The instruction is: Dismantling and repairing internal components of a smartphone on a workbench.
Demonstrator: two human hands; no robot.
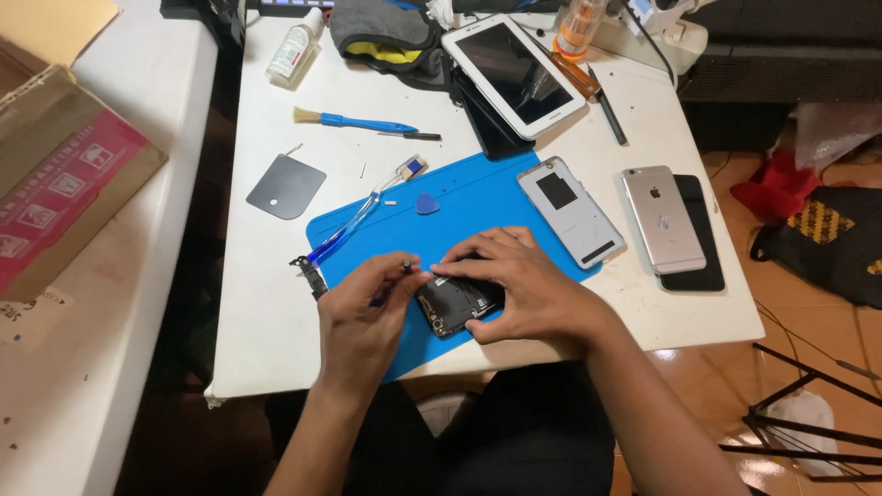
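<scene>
My left hand (367,308) pinches a small tool (406,267); right hand (519,289) spreads on the phone (450,305), near the mat (478,197) edge; red-labelled box (64,184) far left.

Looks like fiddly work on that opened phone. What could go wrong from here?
1. The left hand pinches a small dark tool at the opened phone, which only the right hand steadies; a slip could scratch exposed parts.
2. The phone sits close to the near edge of the blue mat, so a nudge might send it toward the lap.
3. A small black part lies at the mat's left edge, where it could easily get knocked off the white table.
</scene>
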